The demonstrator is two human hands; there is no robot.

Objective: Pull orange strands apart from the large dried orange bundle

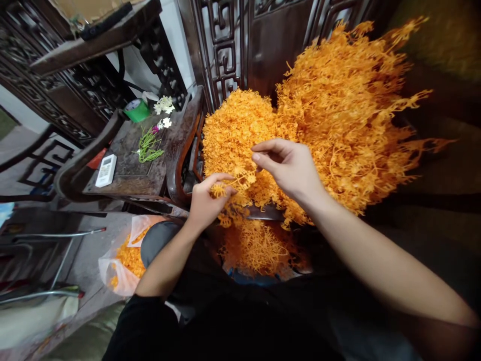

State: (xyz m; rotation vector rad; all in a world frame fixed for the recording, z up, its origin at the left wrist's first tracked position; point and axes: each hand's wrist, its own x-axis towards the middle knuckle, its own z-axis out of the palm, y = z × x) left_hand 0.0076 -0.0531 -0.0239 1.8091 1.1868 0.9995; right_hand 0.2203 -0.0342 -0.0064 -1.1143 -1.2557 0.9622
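A big heap of orange plastic sprigs (338,110) fills the seat in front of me. My left hand (205,200) pinches a small orange sprig piece (218,190) between thumb and fingers. My right hand (289,168) pinches another orange sprig (244,178) right beside it, at the heap's lower left edge. The two hands are a few centimetres apart. More orange sprigs (259,248) lie in a pile below my hands, on my lap.
A dark carved wooden chair (180,150) stands at left; on its seat lie a white remote control (105,170), green stems (148,148), white flowers (163,106) and a green tape roll (136,110). A plastic bag with orange pieces (124,263) sits on the floor.
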